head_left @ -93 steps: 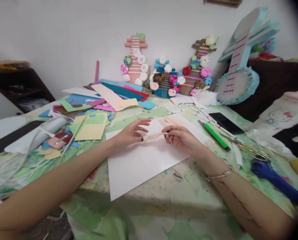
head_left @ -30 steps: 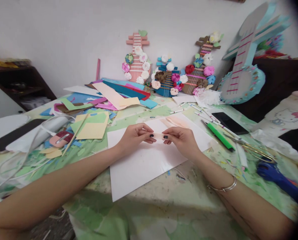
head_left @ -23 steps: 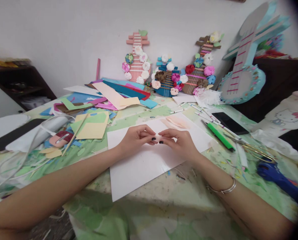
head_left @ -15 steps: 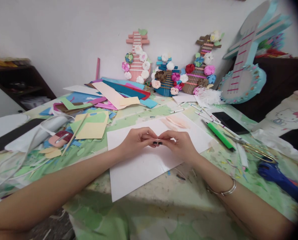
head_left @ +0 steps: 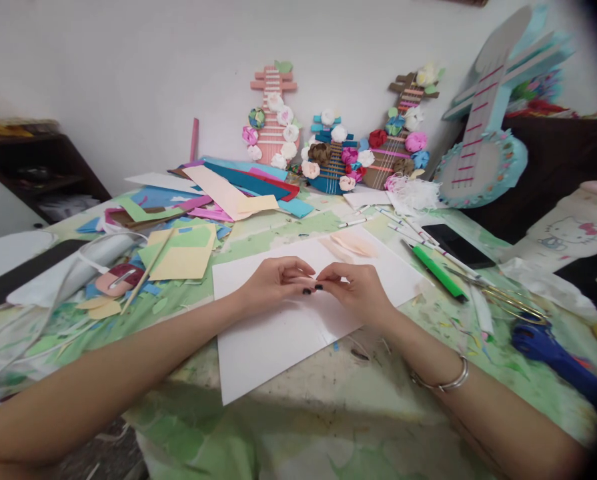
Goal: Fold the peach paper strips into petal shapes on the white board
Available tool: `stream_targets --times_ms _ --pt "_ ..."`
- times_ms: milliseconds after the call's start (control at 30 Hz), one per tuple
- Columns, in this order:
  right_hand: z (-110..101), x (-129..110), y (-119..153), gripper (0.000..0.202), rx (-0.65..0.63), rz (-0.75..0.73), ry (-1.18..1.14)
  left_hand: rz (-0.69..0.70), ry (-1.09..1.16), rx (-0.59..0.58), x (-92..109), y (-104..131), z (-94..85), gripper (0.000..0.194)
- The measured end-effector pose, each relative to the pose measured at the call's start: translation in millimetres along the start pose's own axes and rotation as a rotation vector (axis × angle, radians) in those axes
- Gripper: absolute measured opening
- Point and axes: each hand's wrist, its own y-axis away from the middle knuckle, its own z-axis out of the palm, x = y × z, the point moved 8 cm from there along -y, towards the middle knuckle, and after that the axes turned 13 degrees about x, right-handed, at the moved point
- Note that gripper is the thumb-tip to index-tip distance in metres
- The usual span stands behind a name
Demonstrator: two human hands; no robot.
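Both hands meet above a white sheet point(head_left: 273, 353) on the table. My left hand point(head_left: 273, 283) has its fingers curled, thumb and fingertips pinching a small pale piece that looks like thin paper and is mostly hidden. Against it, the thumb and forefinger of my right hand point(head_left: 353, 287) pinch the piece's other end. The black-nailed fingertips are slightly apart. Behind the hands, several peach crepe paper petals point(head_left: 355, 245) lie on the sheet.
Coloured paper scraps and yellow sheets point(head_left: 185, 260) lie left, near a white cable. On the right are a green cutter point(head_left: 438, 272), scissors point(head_left: 515, 300), a phone point(head_left: 455, 243) and a blue glue gun point(head_left: 553, 350). Flower-covered cardboard instruments point(head_left: 333, 167) lean against the wall.
The fingertips of my two hands have drawn slightly apart, with the left hand's fingers a little looser. The view has shifted slightly.
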Motion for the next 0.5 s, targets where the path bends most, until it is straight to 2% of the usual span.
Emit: stream_targets --times_ms 200,500 --pt "7 -1 0 0.015 -0.084 -0.028 0.008 0.076 -0.264 0.088 6 -2 -8.3 0.01" --pt "-16 37 -17 0.008 0.011 0.142 -0.099 0.061 -0.305 0.208 6 -8 -27.0 0.009"
